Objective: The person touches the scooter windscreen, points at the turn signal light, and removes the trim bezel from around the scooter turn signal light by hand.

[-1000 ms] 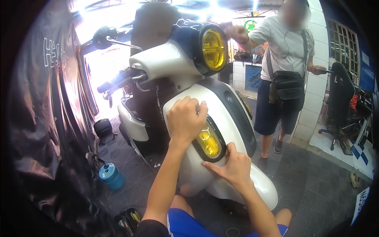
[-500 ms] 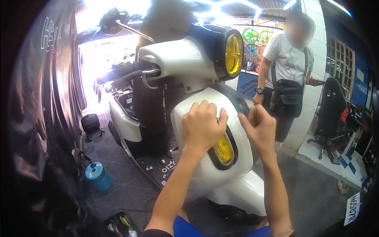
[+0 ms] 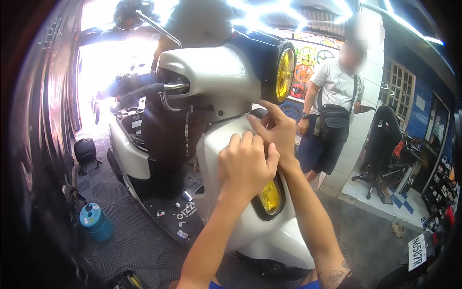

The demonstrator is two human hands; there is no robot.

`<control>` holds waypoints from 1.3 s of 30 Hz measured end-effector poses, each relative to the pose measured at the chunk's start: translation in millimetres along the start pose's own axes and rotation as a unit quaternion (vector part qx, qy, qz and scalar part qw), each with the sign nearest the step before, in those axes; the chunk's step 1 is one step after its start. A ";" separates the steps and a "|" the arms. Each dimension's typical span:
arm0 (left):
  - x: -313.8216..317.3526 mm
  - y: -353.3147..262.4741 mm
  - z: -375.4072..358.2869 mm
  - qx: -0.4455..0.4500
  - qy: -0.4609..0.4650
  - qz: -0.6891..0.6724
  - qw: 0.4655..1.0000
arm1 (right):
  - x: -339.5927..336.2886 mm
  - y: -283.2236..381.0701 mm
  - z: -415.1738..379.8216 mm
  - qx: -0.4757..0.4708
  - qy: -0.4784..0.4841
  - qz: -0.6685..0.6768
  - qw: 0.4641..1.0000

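A white scooter's front panel [image 3: 211,149] fills the middle, with a yellow lamp [image 3: 269,198] in a dark surround set into it. My left hand [image 3: 248,164] is in front of the panel above this lamp, fingers curled and thumb up; whatever is inside them is hidden. Just behind and above it, my right hand [image 3: 276,126] is near the panel's top edge, index finger and thumb apart, with nothing visible between them. Over both hands is the round yellow headlight [image 3: 285,74] in its dark housing, beside the white handlebar cover [image 3: 207,72].
Behind the scooter stands a person in dark clothes [image 3: 175,120]. To the right, another person [image 3: 334,91] wears a shoulder bag. A blue canister [image 3: 96,221] and a black bag [image 3: 85,151] are on the left floor. Small scraps lie on the footboard [image 3: 168,212]. An office chair [image 3: 380,144] stands right.
My right hand has moved left and up, from the panel's right side to its top edge, and its fingers have extended. My left hand keeps its curled shape. The view has shifted slightly.
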State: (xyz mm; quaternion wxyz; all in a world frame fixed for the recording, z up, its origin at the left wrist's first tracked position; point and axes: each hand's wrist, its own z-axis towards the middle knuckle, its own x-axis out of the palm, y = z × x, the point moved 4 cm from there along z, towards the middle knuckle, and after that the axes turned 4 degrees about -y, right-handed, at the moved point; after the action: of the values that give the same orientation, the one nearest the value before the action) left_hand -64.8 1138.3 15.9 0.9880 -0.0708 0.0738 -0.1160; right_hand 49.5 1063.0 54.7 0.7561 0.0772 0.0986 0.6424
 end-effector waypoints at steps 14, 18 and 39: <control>-0.9 -2.7 -1.6 -0.002 0.008 0.011 1.000 | -9.4 -4.2 -5.1 -0.124 -0.082 -0.180 0.972; -2.5 -9.3 -0.6 -0.001 0.005 0.015 1.000 | -8.4 -5.0 0.9 -0.120 -0.110 -0.167 0.972; -2.7 -5.6 -1.0 -0.001 0.010 0.025 1.000 | -36.4 49.2 211.8 -0.195 -0.018 -0.143 0.970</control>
State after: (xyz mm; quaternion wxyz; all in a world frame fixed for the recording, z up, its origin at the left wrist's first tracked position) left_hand -68.9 1133.4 16.1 0.9897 -0.0688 0.0852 -0.0918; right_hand 49.4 1037.3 273.6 0.8420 -0.0747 -0.0324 0.5333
